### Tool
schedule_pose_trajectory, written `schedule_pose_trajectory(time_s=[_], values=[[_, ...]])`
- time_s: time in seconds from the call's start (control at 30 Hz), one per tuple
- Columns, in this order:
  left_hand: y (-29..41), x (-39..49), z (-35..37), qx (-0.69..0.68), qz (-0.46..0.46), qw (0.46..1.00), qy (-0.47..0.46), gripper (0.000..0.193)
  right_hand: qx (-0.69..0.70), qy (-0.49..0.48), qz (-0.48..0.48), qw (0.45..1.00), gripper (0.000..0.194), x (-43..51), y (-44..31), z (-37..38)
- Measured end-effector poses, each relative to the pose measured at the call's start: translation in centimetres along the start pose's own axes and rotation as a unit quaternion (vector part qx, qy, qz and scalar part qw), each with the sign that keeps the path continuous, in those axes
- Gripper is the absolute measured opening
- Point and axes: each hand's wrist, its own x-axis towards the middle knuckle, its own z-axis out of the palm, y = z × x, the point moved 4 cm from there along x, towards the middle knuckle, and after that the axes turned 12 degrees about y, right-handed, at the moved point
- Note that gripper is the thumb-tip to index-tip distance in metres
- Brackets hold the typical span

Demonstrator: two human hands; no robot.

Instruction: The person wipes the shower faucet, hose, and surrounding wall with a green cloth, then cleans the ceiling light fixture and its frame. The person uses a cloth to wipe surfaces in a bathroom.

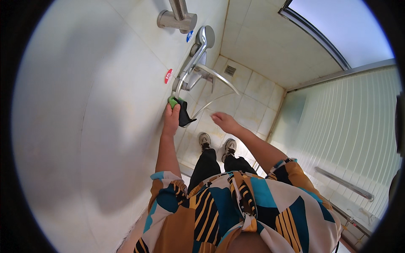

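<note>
My left hand (171,118) is closed on a black and green cloth (184,111), held against the metal shower hose beside the tiled wall. Just above the cloth, the hose runs up to a chrome hand shower (197,53), which rests at the wall mixer tap (196,77). The hose (223,79) loops out over the floor and back towards the cloth. To the right, my right hand (225,122) hangs in the air with its fingers curled, touching neither hose nor tap. Whether it holds something small cannot be told.
A metal wall fitting (177,19) sticks out above the mixer, near round blue and red stickers (168,76). A floor drain (230,70) lies in the tiled corner. On the right stands a ribbed glass door (326,126) with a bar handle (345,184).
</note>
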Motion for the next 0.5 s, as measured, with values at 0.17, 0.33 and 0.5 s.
schedule_pose_trajectory(time_s=[0.17, 0.33, 0.5], values=[[-0.2, -0.1, 0.2, -0.053, -0.021, 0.998, -0.009, 0.032, 0.054, 0.092, -0.139, 0.984, 0.044, 7.8, -11.6, 3.5], [-0.3, -0.6, 0.6, -0.035, -0.011, 0.999, 0.015, 0.031, 0.112, 0.066, 0.046, 0.990, 0.052, 9.7, -13.2, 6.4], [-1.9, -1.5, 0.4, -0.009, 0.032, 0.999, 0.022, 0.032, 0.266, 0.088, 0.110, 0.954, 0.053, 8.1, -14.1, 7.8]])
